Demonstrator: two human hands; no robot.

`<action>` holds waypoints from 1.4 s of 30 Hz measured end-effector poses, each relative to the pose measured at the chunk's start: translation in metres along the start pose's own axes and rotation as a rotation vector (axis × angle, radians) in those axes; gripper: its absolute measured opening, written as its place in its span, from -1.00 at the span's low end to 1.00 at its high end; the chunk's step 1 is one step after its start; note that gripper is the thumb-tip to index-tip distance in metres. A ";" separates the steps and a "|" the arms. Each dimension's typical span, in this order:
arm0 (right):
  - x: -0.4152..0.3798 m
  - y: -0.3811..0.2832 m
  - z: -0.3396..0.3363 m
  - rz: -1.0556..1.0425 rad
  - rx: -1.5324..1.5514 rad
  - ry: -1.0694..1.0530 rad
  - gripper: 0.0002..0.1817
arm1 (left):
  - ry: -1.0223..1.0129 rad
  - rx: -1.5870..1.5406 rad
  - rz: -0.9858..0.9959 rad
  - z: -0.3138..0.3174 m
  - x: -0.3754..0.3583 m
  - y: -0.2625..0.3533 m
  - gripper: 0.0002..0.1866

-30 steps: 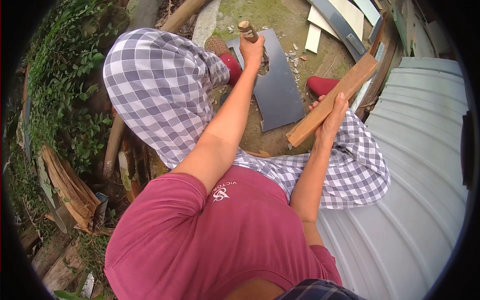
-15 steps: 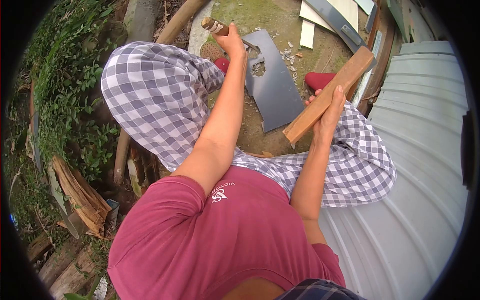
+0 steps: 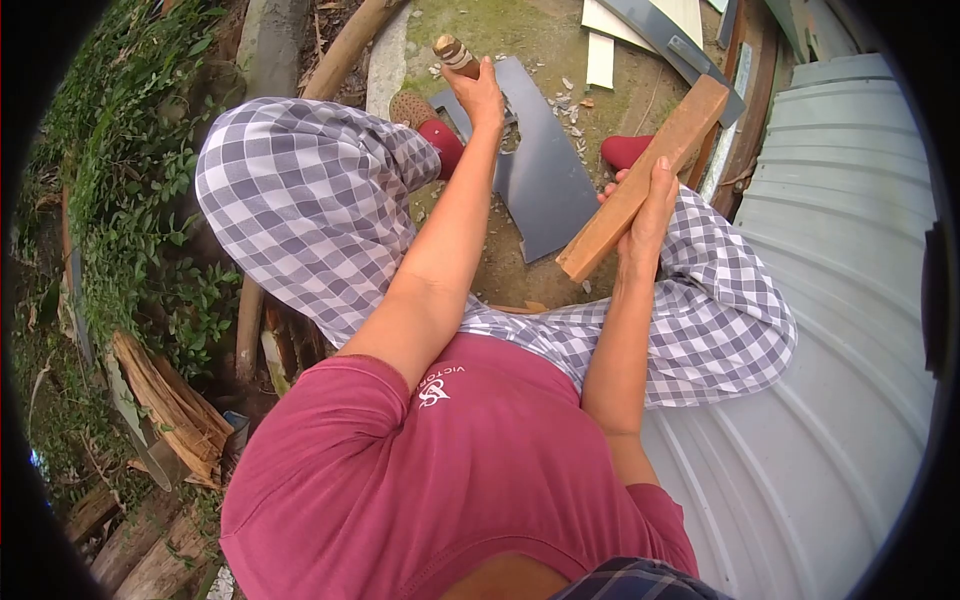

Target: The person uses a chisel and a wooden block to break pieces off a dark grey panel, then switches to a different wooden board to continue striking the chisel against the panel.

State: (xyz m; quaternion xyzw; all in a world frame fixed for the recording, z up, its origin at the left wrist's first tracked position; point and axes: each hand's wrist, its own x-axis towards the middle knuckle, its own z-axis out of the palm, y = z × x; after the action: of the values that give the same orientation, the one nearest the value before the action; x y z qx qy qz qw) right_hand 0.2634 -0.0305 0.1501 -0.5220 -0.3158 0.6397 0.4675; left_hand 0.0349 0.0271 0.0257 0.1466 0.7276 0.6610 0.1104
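Note:
My left hand (image 3: 478,97), at the upper middle, is closed round a wooden handle (image 3: 456,56) whose end has light wrapping; whatever the handle belongs to is mostly hidden behind the hand. A flat grey sheet (image 3: 548,180) with a jagged cut-out lies on the ground between my feet, beneath and beside that hand. On the right, my right hand (image 3: 648,208) grips a long rectangular wooden block (image 3: 650,180), which slants up to the right, its near end over the sheet's lower right edge.
Small chips (image 3: 572,115) lie beside the sheet. White and grey panels (image 3: 665,30) rest at the upper right. Corrugated metal (image 3: 830,230) spans the right side. Leafy plants (image 3: 150,200) and split wood (image 3: 175,405) are on the left, with a pole (image 3: 350,50) above.
The hand with the handle has moved slightly right relative to the sheet and covers more of its upper cut-out. The wooden block has shifted slightly down and left, still held.

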 end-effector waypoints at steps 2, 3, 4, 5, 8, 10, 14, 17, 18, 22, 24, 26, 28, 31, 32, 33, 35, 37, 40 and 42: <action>-0.001 -0.001 0.002 0.028 -0.015 0.007 -0.45 | -0.014 0.007 0.011 0.003 0.000 0.000 -0.40; 0.000 0.000 0.002 0.028 -0.015 0.008 -0.45 | -0.024 -0.003 0.011 0.005 0.001 -0.001 -0.40; 0.001 0.001 0.002 0.026 -0.015 -0.007 -0.45 | -0.035 -0.014 0.012 0.007 0.001 -0.002 -0.40; 0.001 0.002 0.001 0.024 -0.016 -0.021 -0.45 | -0.037 -0.014 0.012 0.009 0.002 -0.002 -0.40; 0.000 0.002 0.004 0.019 -0.028 0.000 -0.47 | 0.007 -0.004 0.045 0.014 0.004 -0.008 -0.42; 0.000 0.003 0.004 0.022 -0.033 0.001 -0.47 | 0.004 0.040 0.062 0.015 0.004 -0.006 -0.41; 0.001 0.004 0.003 0.030 -0.038 -0.011 -0.49 | -0.009 0.052 0.083 0.015 0.001 -0.002 -0.43; 0.000 0.006 0.003 0.056 -0.031 0.000 -0.38 | -0.037 0.012 0.123 0.017 0.000 -0.005 -0.46; 0.000 0.007 0.002 0.056 -0.039 0.000 -0.38 | -0.045 0.024 0.125 0.019 -0.001 -0.005 -0.48; 0.000 0.007 -0.001 0.051 -0.194 -0.054 -0.49 | -0.071 0.084 0.183 0.027 -0.012 0.000 -0.48; 0.001 0.009 0.002 0.052 -0.283 -0.109 -0.48 | -0.086 0.041 0.171 0.027 -0.013 0.006 -0.49; 0.010 0.012 0.001 -0.022 -0.496 -0.132 -0.47 | -0.135 0.031 0.196 0.031 -0.016 0.009 -0.51; 0.015 -0.008 0.015 -0.141 -0.653 -0.141 -0.47 | -0.096 0.002 0.168 0.036 -0.017 0.013 -0.53; 0.021 -0.063 0.050 -0.282 -0.648 -0.180 -0.47 | -0.039 -0.003 0.123 0.041 -0.015 0.013 -0.54; 0.020 -0.085 0.067 -0.332 -0.641 -0.177 -0.47 | -0.018 0.009 0.109 0.042 -0.014 0.013 -0.52; 0.013 -0.106 0.089 -0.359 -0.618 -0.201 -0.47 | -0.008 0.022 0.078 0.042 -0.013 0.017 -0.52; 0.006 -0.136 0.123 -0.457 -0.609 -0.238 -0.45 | 0.013 0.017 0.074 0.043 -0.013 0.015 -0.53; 0.012 -0.142 0.142 -0.538 -0.641 -0.280 -0.38 | 0.012 0.005 0.079 0.042 -0.015 0.015 -0.54; 0.046 -0.099 0.154 -0.540 -0.808 -0.330 -0.33 | 0.010 -0.035 0.074 0.041 -0.019 0.019 -0.56; 0.062 -0.052 0.155 -0.461 -1.358 -0.588 -0.32 | 0.003 -0.045 0.043 0.040 -0.024 0.018 -0.55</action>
State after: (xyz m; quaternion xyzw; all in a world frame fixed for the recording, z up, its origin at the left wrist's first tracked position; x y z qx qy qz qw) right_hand 0.1271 0.0592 0.2123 -0.4239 -0.8506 0.3047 0.0632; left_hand 0.0726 0.0575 0.0385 0.1588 0.7095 0.6795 0.0984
